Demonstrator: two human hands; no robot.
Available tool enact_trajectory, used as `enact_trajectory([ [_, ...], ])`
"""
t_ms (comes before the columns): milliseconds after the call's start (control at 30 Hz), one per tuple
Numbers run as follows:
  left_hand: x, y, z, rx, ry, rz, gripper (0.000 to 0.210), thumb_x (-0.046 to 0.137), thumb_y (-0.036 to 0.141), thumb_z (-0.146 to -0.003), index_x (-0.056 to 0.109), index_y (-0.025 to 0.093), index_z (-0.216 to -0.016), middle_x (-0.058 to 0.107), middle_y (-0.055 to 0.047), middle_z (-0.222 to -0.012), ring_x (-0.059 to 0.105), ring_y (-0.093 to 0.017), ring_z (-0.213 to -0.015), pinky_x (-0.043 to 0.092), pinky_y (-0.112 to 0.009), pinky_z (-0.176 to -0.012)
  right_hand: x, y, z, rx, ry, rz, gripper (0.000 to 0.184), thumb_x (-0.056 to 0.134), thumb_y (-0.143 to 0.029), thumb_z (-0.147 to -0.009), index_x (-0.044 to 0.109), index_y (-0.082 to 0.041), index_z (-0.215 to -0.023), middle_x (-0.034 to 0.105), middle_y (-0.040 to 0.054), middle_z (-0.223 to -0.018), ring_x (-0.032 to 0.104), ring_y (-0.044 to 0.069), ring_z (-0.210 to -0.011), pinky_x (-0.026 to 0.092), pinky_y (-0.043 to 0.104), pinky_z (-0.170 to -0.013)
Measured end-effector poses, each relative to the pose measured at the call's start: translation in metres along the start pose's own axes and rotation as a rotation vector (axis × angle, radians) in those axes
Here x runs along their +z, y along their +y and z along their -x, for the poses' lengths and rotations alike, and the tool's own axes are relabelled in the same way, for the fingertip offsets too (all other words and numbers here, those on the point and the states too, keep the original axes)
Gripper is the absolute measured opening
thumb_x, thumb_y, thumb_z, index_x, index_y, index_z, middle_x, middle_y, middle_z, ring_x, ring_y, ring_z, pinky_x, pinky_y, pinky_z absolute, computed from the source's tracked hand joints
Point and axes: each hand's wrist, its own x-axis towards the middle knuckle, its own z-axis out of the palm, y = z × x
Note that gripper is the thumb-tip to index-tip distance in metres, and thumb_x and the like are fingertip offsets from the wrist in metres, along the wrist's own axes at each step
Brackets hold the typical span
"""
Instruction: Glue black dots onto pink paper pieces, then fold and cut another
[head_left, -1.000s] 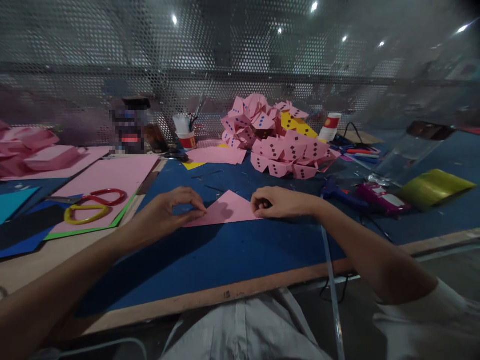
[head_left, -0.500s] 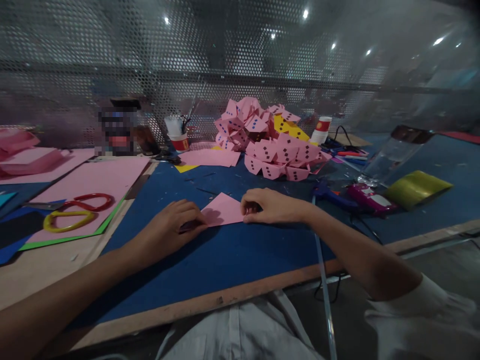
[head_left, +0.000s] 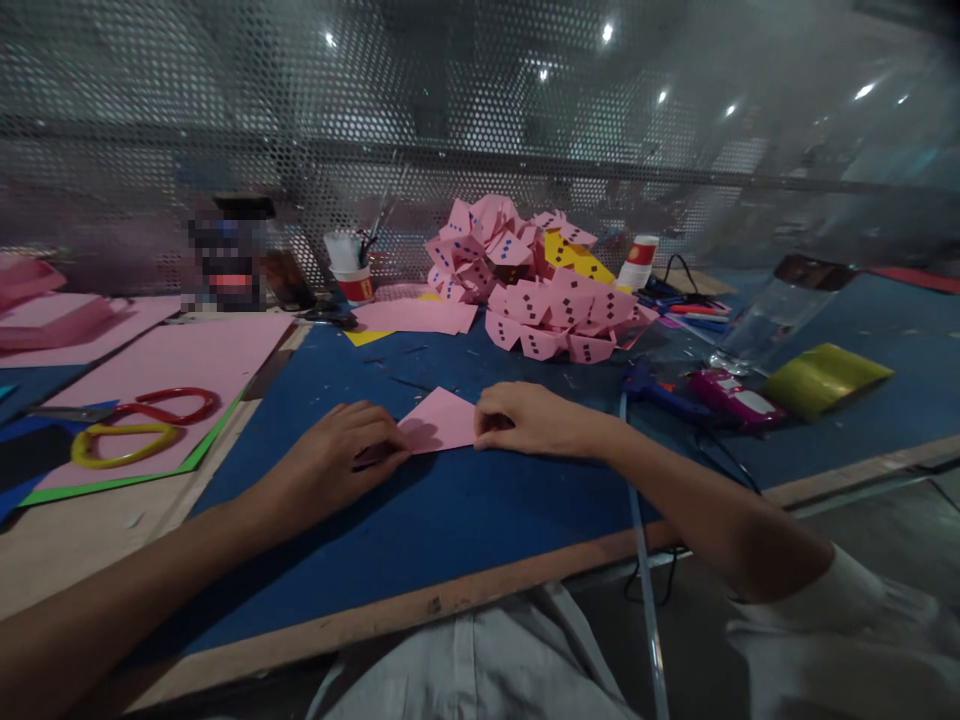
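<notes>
A folded piece of pink paper [head_left: 439, 420], shaped like a low triangle, lies on the blue tabletop [head_left: 450, 520] between my hands. My left hand [head_left: 360, 440] pinches its left corner with thumb and fingers. At the right corner my right hand [head_left: 514, 415] has its fingertips closed on the paper, and the curled fingers hide that corner. Behind the paper sits a cluster of folded pink paper pieces [head_left: 570, 310] marked with dark diamonds, and another pink bunch with blue marks [head_left: 480, 245] rises behind it.
Scissors with red and yellow handles [head_left: 127, 445] lie on pink sheets [head_left: 225, 345] at left. To the right are a blue glue gun [head_left: 664, 390], a magenta object [head_left: 735, 395], a yellow roll [head_left: 829, 378] and a clear bottle [head_left: 780, 315]. A cup of glue sticks [head_left: 351, 280] stands behind.
The view has shifted slightly. My right fingers have closed more tightly at the paper's right corner; the left hand keeps its pinch.
</notes>
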Motion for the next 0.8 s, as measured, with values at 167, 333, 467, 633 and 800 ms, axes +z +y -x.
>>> enact_trajectory([
  [167, -0.0028, 0.0074, -0.0016, -0.021, 0.008, 0.075, 0.023, 0.058, 0.036, -0.099, 0.074, 0.023, -0.09, 0.072, -0.003, -0.089, 0.064, -0.02, -0.085, 0.046, -0.033, -0.077, 0.001, 0.0032, 0.0004, 0.014, -0.033, -0.055, 0.009, 0.073, -0.026, -0.092, 0.072, -0.018, -0.09, 0.072, 0.0036, -0.097, 0.063, 0.018, -0.089, 0.041, 0.028, -0.077],
  [333, -0.0037, 0.0103, -0.004, -0.066, 0.03, 0.122, 0.024, 0.06, 0.037, -0.098, 0.073, 0.023, -0.084, 0.071, -0.004, -0.081, 0.062, -0.023, -0.084, 0.048, -0.035, -0.076, 0.0042, 0.0093, -0.0004, 0.04, -0.023, -0.094, 0.011, 0.069, -0.028, -0.093, 0.074, -0.018, -0.094, 0.074, 0.0039, -0.097, 0.064, 0.018, -0.089, 0.041, 0.027, -0.076],
  [467, -0.0045, 0.0104, -0.0048, -0.117, 0.024, 0.152, 0.028, 0.059, 0.043, -0.098, 0.074, 0.023, -0.085, 0.072, -0.004, -0.08, 0.061, -0.024, -0.084, 0.048, -0.037, -0.076, 0.0049, 0.0093, -0.0022, 0.095, -0.027, -0.092, 0.013, 0.068, -0.028, -0.093, 0.075, -0.017, -0.096, 0.075, 0.0042, -0.097, 0.065, 0.018, -0.088, 0.039, 0.027, -0.072],
  [633, -0.0057, 0.0105, -0.0064, -0.16, 0.06, 0.152, 0.04, 0.057, 0.06, -0.097, 0.077, 0.025, -0.089, 0.07, -0.004, -0.078, 0.06, -0.025, -0.081, 0.047, -0.038, -0.073, 0.0027, 0.0039, -0.003, 0.189, -0.011, -0.102, 0.013, 0.072, -0.03, -0.09, 0.075, -0.017, -0.093, 0.074, 0.0033, -0.092, 0.064, 0.018, -0.083, 0.038, 0.026, -0.069],
  [800, -0.0036, 0.0086, -0.0069, -0.15, 0.069, 0.142, 0.04, 0.057, 0.059, -0.097, 0.077, 0.026, -0.089, 0.071, -0.005, -0.079, 0.061, -0.025, -0.081, 0.047, -0.038, -0.073, 0.0028, 0.0033, -0.0025, 0.203, 0.019, -0.123, 0.014, 0.076, -0.03, -0.088, 0.07, -0.017, -0.091, 0.071, 0.0021, -0.089, 0.061, 0.016, -0.079, 0.038, 0.025, -0.068],
])
